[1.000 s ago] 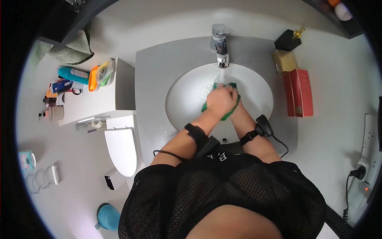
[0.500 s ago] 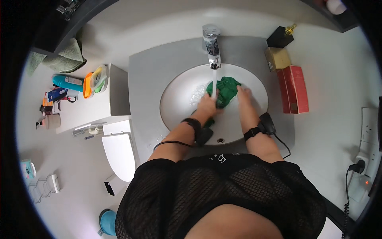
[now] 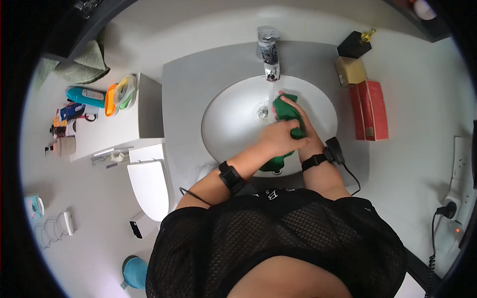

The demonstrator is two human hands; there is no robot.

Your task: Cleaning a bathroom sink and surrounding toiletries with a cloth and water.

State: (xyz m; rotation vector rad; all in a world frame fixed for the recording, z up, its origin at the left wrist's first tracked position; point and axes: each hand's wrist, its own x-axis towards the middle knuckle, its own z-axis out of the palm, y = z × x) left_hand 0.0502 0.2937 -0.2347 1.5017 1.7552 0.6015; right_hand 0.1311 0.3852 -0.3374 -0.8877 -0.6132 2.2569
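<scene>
A wet green cloth (image 3: 286, 110) is bunched between my hands over the white oval sink basin (image 3: 226, 116). My left hand (image 3: 279, 137) is closed on its middle, and a loose end hangs below that hand toward the near rim. From the right side, my right hand (image 3: 307, 126) supports the cloth, its fingers curving along the far part. Water runs from the chrome faucet (image 3: 270, 54) in a thin stream just left of the cloth's far end. Parts of the cloth are hidden by my fingers.
A grey countertop (image 3: 184, 99) surrounds the basin. On its right stand a red box (image 3: 370, 110), a gold box (image 3: 350, 71) and a black bottle (image 3: 354, 45). A white cabinet (image 3: 117, 126) with bottles and containers is at left, above a toilet (image 3: 149, 191). Cables trail from both wrist straps.
My left hand has shifted right and nearer, now gripping the cloth's middle. The cloth has gone from spread in the basin to bunched and stretched between both hands. My right hand has closed around it.
</scene>
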